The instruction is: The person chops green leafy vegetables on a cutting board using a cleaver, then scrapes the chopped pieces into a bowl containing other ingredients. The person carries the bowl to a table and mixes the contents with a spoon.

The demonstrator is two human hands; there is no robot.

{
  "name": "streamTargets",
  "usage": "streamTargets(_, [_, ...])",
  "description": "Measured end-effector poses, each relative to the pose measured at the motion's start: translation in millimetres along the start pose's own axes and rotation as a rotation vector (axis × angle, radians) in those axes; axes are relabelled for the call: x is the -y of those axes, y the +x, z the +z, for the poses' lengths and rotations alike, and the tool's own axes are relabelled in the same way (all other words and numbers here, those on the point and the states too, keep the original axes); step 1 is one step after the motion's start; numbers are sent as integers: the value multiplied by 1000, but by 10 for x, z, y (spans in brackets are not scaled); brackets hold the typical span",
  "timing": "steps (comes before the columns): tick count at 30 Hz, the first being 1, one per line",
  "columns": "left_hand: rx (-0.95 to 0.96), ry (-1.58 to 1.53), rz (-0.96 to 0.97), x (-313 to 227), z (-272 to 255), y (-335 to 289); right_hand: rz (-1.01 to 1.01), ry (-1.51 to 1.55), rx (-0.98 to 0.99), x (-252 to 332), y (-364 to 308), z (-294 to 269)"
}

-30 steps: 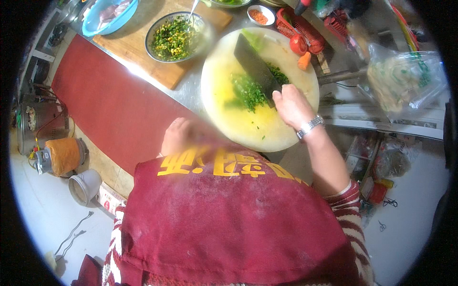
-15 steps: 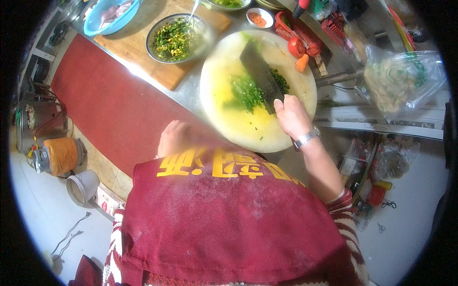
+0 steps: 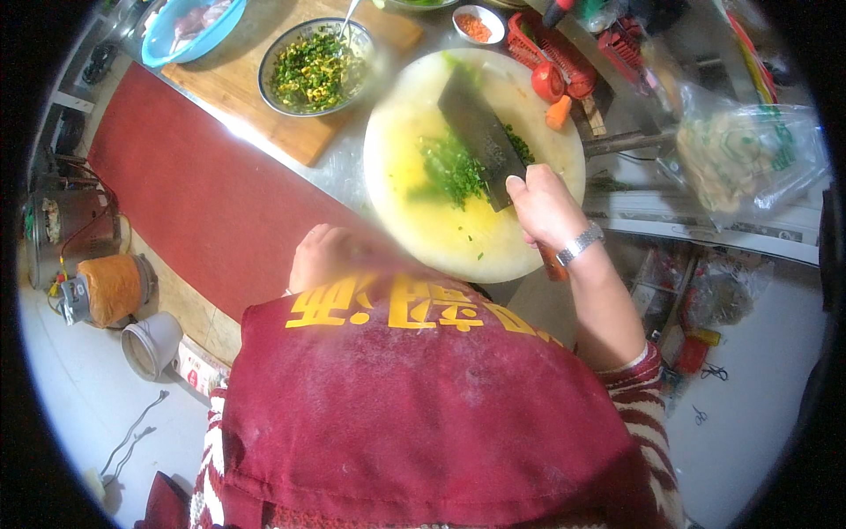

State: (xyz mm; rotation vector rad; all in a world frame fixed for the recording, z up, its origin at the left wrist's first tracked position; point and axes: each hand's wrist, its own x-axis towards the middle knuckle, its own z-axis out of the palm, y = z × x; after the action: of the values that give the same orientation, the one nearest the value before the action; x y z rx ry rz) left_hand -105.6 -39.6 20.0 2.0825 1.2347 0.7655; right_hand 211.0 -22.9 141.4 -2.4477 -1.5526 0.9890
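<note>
My right hand (image 3: 545, 208) is closed round a cleaver, its thumb on the heel of the dark broad blade (image 3: 480, 137). Below the hand, the end of a brown handle (image 3: 552, 263) shows. The blade rests across finely chopped greens (image 3: 454, 172) on a round, pale cutting board (image 3: 414, 234); the greens lie on both sides of it. My left hand (image 3: 317, 256) is low in front of the dark red apron (image 3: 423, 406), off the board's near left side. Its fingers are curled out of sight and partly smeared, so I cannot make out their grip.
A bowl of chopped greens and yellow bits (image 3: 310, 70) with a spoon stands on a wooden board (image 3: 313, 145). Beyond are a blue basin (image 3: 167, 55) and a small bowl of red bits (image 3: 478, 25). A cut tomato (image 3: 547, 81) and a carrot piece (image 3: 559, 112) edge the cutting board.
My right wrist has shifted slightly right and down, and the handle end now shows below the hand. The cleaver stays across the greens; the left hand barely differs.
</note>
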Motion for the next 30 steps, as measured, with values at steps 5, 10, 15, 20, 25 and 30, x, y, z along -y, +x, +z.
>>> streamTargets(5, [43,27,-8,-55,-7,46,79,82,41,77,-35,13])
streamTargets(10, [85,41,-51,-24,39,66,101,88,69,108,-56,7])
streamTargets(15, [125,-62,-59,69,56,73,68,52,72,6,-15,73])
streamTargets(20, [51,56,-38,99,137,64,-8,-60,-178,-35,-69,449])
streamTargets(25, [21,73,-5,182,155,39,102,161,0,0,31,136])
streamTargets(30, [25,65,9,224,33,-44,100,125,-6,137,36,-1])
